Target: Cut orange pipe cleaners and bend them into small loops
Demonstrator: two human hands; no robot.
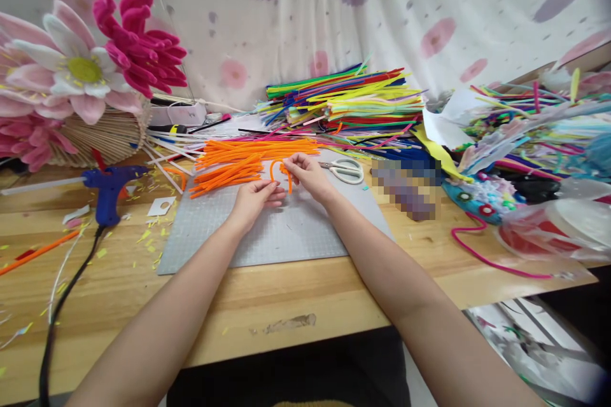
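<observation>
An orange pipe cleaner (272, 170), bent into a curve, is between my hands above the grey cutting mat (296, 235). My right hand (305, 175) pinches it near its upper part, and a short orange end hangs below the fingers. My left hand (258, 200) is closed with thumb and forefinger together at the lower left end of the curve. Just behind my hands, a pile of orange pipe cleaners (229, 168) lies across the mat's back left part. Scissors with pale handles (347, 171) rest right of my right hand.
A blue glue gun (109, 194) with a black cord lies left of the mat. Fabric-like flowers (86, 70) stand at back left. Bundles of coloured pipe cleaners (344, 98) fill the back. A plastic container (563, 229) is at right.
</observation>
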